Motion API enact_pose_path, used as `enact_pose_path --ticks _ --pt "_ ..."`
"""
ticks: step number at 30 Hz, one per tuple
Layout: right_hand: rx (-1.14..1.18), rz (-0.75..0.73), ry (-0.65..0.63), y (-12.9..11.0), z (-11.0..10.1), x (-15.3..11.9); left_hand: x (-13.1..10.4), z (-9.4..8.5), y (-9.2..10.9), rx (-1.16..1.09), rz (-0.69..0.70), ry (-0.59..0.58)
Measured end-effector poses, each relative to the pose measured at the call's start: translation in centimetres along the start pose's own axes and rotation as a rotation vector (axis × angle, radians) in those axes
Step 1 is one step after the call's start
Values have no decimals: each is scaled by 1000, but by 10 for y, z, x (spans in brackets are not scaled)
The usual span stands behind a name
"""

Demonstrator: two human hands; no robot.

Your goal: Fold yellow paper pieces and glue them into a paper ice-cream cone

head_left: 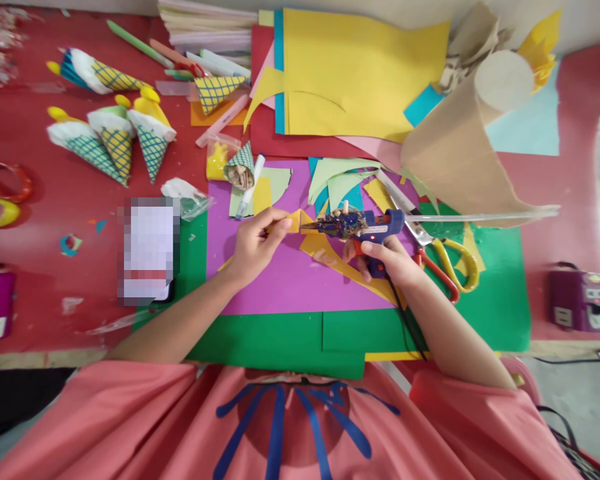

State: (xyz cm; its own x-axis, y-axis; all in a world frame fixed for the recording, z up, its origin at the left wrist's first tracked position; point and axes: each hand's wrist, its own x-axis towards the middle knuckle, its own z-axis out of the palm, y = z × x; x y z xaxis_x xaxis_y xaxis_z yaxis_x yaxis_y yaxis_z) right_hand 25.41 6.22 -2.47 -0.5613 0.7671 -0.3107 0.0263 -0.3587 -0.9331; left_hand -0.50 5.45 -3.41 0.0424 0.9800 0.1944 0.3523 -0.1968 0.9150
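My right hand [387, 259] is closed round the handle of a blue hot glue gun [373, 230], a finger at its orange trigger. A long clear glue stick [460, 217] juts from its back, and dried glue and scraps crust its front. Between the fingertips of my left hand [263, 240] is pinched a small folded piece of yellow paper [300, 220]. The gun's nozzle touches or nearly touches this paper. Below them a yellow paper strip [353, 270] lies on the purple sheet [270, 287].
Scissors [447, 263] lie right of my right hand. Finished paper cones [105, 143] sit at the left, near a phone [150, 250]. Yellow sheets [365, 73] and a brown paper cone [455, 147] stand at the back. Green sheets [260, 333] line the front edge.
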Motion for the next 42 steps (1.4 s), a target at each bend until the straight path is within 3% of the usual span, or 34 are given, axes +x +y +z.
enact_pose_path --ticks 10,18,24,33,42 --pt "1 -13 25 0 2 0 2 0 1 -38 -97 48" --pt "17 -89 53 1 4 1 1 0 3 -102 -122 -100" --pt "21 -38 13 -2 5 0 1 0 4 -119 -151 -86" --pt "-34 35 -6 -3 4 -2 5 1 2 -150 -52 -33" --pt "33 27 21 -4 6 0 5 1 2 -185 -48 -30"
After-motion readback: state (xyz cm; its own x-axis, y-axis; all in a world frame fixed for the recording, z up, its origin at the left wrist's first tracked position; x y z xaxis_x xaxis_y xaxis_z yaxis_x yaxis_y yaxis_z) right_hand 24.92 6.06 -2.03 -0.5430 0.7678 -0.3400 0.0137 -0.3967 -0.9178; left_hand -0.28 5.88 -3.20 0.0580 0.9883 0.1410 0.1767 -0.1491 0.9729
